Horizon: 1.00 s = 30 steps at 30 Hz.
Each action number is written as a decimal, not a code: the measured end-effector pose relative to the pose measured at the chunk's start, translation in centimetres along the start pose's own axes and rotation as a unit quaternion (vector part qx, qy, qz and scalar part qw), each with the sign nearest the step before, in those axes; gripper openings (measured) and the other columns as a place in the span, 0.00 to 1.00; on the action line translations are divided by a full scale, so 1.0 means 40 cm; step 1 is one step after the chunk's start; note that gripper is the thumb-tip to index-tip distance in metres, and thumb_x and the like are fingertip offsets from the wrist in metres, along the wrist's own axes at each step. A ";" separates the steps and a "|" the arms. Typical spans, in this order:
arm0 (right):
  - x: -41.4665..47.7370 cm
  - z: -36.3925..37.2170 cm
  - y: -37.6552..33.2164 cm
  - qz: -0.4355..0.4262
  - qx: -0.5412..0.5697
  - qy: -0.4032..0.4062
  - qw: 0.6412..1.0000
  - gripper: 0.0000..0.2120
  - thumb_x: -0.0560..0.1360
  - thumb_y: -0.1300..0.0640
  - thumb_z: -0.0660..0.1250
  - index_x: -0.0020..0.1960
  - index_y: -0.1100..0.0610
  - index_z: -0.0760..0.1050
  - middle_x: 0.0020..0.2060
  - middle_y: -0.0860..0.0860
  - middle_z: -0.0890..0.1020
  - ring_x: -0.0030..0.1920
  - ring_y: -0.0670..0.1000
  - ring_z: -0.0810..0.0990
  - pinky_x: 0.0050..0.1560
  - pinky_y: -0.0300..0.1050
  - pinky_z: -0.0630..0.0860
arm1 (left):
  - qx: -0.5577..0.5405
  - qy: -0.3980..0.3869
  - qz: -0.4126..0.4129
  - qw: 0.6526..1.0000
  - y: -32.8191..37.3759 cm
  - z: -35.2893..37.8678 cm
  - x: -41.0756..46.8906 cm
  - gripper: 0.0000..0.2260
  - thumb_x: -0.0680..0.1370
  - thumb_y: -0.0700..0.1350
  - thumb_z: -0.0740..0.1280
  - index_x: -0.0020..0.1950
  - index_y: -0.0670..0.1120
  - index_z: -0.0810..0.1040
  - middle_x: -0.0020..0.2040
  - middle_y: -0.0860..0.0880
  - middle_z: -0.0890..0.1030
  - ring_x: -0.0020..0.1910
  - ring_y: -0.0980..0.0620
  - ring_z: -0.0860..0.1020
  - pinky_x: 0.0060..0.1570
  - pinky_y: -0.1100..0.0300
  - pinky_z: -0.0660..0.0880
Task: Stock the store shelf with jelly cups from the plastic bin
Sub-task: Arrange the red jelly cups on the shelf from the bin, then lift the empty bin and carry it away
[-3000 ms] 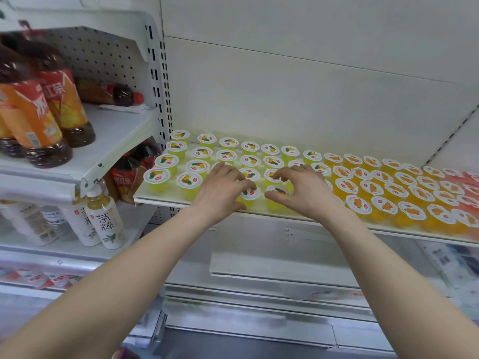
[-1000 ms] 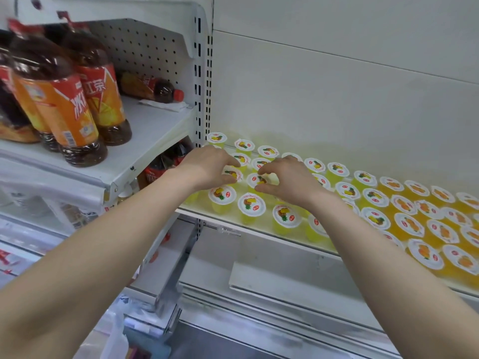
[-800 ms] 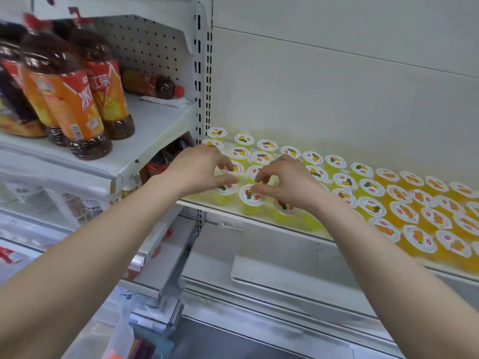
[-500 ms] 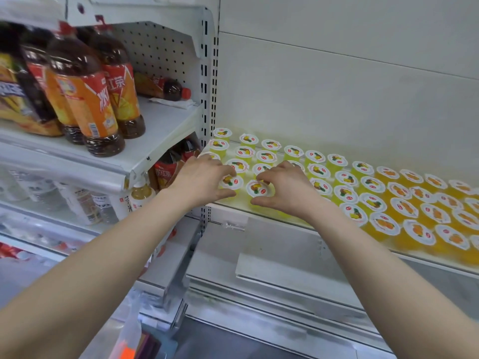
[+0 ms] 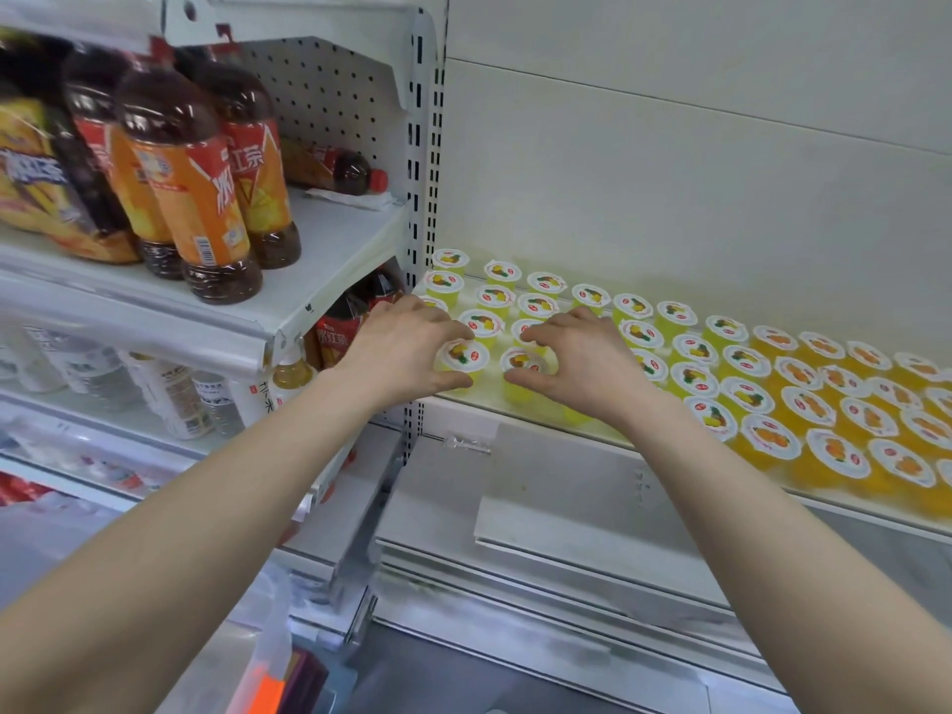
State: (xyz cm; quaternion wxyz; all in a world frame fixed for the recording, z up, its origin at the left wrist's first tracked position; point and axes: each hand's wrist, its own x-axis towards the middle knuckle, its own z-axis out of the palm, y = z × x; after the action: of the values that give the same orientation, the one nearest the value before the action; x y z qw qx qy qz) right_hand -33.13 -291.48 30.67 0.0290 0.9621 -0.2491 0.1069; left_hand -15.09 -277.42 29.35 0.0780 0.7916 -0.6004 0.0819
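Note:
Rows of yellow jelly cups (image 5: 690,378) with white printed lids fill the left part of a white store shelf (image 5: 484,404); orange jelly cups (image 5: 834,420) fill its right part. My left hand (image 5: 407,347) curls around a yellow cup (image 5: 461,358) in the front row by the shelf's left end, thumb and fingers touching its sides. My right hand (image 5: 577,358) is just to the right, with its fingers pinched around the neighbouring front-row cup (image 5: 523,365). Both cups stand on the shelf. The plastic bin is not clearly in view.
A slotted white upright (image 5: 420,172) bounds the shelf on the left. Beyond it stand large iced-tea bottles (image 5: 206,198) on a higher shelf and smaller bottles (image 5: 170,399) below. A lower white shelf (image 5: 566,512) juts out under my arms. Something clear and orange (image 5: 268,677) sits at the bottom edge.
Both hands have worked leftward along the front row, from its middle to the cups at the left end. My view has shifted left with them.

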 end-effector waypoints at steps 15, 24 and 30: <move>-0.018 0.005 -0.162 -0.117 -0.038 0.078 0.989 0.24 0.78 0.43 0.60 0.67 0.55 0.73 0.59 0.55 0.79 0.60 0.61 0.75 0.58 0.57 0.71 | 0.008 0.091 -0.026 0.995 -0.105 -0.037 -0.228 0.21 0.75 0.61 0.64 0.63 0.52 0.78 0.58 0.51 0.79 0.56 0.48 0.75 0.54 0.53 0.72; -0.058 0.133 -0.387 -0.294 0.010 0.080 0.952 0.22 0.77 0.45 0.59 0.65 0.57 0.75 0.55 0.54 0.79 0.55 0.59 0.76 0.51 0.54 0.72 | 0.007 0.093 -0.162 0.982 -0.175 0.043 -0.581 0.18 0.76 0.56 0.68 0.62 0.49 0.79 0.56 0.48 0.81 0.54 0.43 0.77 0.50 0.49 0.76; -0.063 0.276 -0.559 -0.388 0.075 0.004 0.919 0.21 0.76 0.48 0.63 0.64 0.57 0.75 0.54 0.55 0.80 0.54 0.60 0.77 0.50 0.54 0.75 | -0.008 0.045 -0.357 0.933 -0.194 0.117 -0.845 0.18 0.76 0.54 0.68 0.64 0.50 0.78 0.59 0.47 0.80 0.57 0.40 0.76 0.55 0.47 0.74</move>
State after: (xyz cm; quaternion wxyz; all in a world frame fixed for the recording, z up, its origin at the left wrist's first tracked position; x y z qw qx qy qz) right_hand -22.30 -271.95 19.28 -0.0028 0.9822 0.1521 0.1099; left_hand -16.41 -244.71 17.04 0.1355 0.9485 -0.2751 0.0793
